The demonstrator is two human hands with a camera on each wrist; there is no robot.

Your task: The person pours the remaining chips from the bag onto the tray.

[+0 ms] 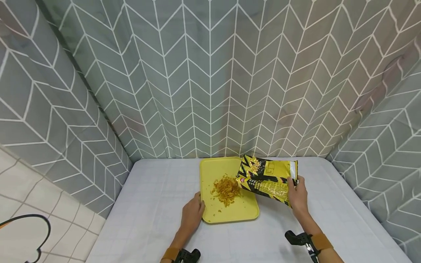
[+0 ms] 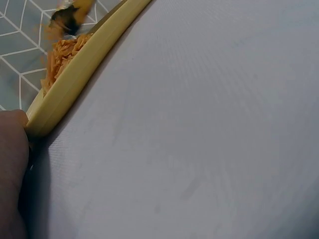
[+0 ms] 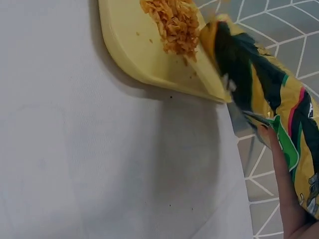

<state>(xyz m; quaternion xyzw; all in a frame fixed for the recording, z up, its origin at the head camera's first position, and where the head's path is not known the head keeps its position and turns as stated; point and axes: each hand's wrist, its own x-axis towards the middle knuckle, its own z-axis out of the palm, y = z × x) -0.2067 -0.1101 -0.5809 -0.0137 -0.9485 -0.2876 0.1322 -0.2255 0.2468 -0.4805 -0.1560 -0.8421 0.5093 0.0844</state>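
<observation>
A yellow tray (image 1: 210, 215) lies on the table with a heap of orange-brown snack pieces (image 1: 227, 190) near its middle. My left hand (image 1: 192, 212) grips the tray's left rim, its thumb at the edge. In my right hand (image 1: 298, 195) is a yellow and black snack bag (image 1: 269, 171), held by its right end and tilted over the tray's right side. The bag's mouth points left toward the heap. In the right wrist view, one finger (image 3: 281, 174) lies along the bag (image 3: 284, 89), and the snack pieces (image 3: 174, 25) show beside the mouth.
A white cloth covers the table (image 1: 148, 204). A grey curtain (image 1: 210, 91) with white zigzag lines hangs behind it and on both sides. A few dark crumbs (image 3: 170, 97) lie on the cloth by the tray. White floor tiles (image 1: 26, 204) show at lower left.
</observation>
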